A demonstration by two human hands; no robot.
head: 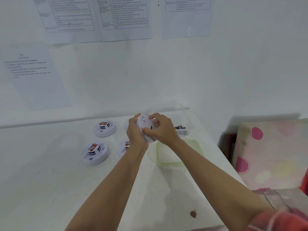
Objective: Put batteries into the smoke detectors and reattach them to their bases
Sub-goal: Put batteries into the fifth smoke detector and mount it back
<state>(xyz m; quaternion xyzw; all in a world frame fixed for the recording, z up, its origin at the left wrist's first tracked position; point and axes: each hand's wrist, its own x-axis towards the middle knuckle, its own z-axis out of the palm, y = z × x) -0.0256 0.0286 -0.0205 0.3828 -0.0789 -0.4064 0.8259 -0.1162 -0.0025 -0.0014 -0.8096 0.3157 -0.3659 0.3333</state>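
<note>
Smoke detector (145, 121) is held clear of the table (50, 180), just beyond the green-rimmed lid (166, 157). Left hand (135, 132) grips its near edge with curled fingers; right hand (162, 129) pinches the opposite rim. Batteries (180, 127) lie in a clear container (186, 120) beyond the lid. Three more detectors (95, 153) rest left of the lid.

Our white, lightly speckled worktop (50, 180) carries at left a round white plastic smoke detector (105, 130) with a red label, a second detector (95, 154) nearer us, and a third detector (124, 146), partly hidden. At right we see a clear plastic box (186, 119) of dark batteries (180, 127), a green-rimmed translucent lid (168, 155) and a small brown speck (193, 213).
</note>
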